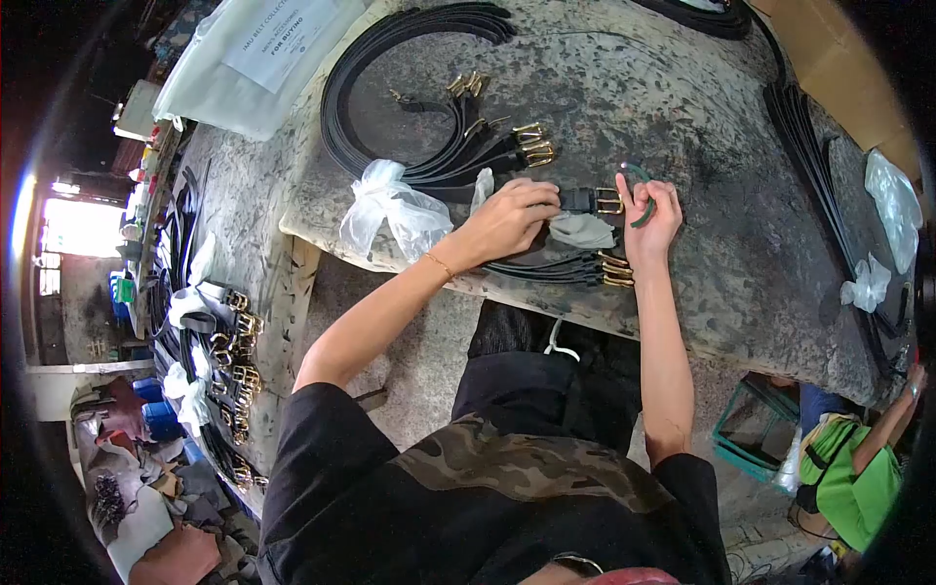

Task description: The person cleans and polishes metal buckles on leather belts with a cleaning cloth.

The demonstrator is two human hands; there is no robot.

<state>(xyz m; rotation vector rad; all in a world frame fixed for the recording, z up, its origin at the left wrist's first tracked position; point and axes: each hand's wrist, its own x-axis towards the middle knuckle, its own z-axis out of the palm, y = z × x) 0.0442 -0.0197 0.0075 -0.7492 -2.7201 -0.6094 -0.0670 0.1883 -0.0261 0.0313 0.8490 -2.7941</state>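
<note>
My left hand is closed over a black belt, just left of its gold buckle. Right of the buckle, my right hand is closed around a small tool with a curved dark green handle; its exact kind does not show. Pale plastic wrap lies below the belt, between my hands. Nearer the table's front edge, several black belts lie with gold buckles together. Behind my left hand is a bundle of curved black belts, tied with clear plastic.
A worn table bears the work. At the back left lies a labelled plastic bag. More belts and cardboard are at right. Buckled belts hang at left. A person in green is at the lower right, by a crate.
</note>
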